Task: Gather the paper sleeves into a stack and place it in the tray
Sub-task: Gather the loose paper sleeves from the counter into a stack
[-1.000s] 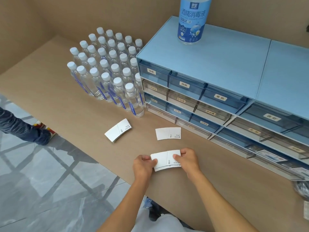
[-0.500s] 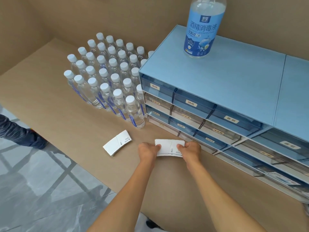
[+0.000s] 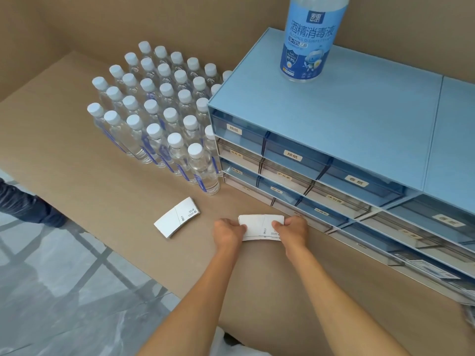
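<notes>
A: What are the hands doing, low in the middle of the frame?

B: The left hand [image 3: 227, 231] and the right hand [image 3: 294, 228] are gripping a stack of paper sleeves [image 3: 261, 226], one at each end. Its lower edge is lying against the brown worktop [image 3: 77, 176]. The fingers of both hands are clamped on that stack, thumbs pressing its top face.

A: Is anything else white lying about?

B: A second pile of sleeves [image 3: 177, 217] is lying flat on the worktop to the left of the hands, apart from them and tilted.

A: And around them?

B: A blue drawer cabinet [image 3: 334, 129] is filling the right side, its lowest drawers just beyond the right hand. A disinfectant bottle [image 3: 309, 37] is standing on it at the top. Capped water bottles [image 3: 159, 119] are clustering in the upper left, beside the cabinet.
</notes>
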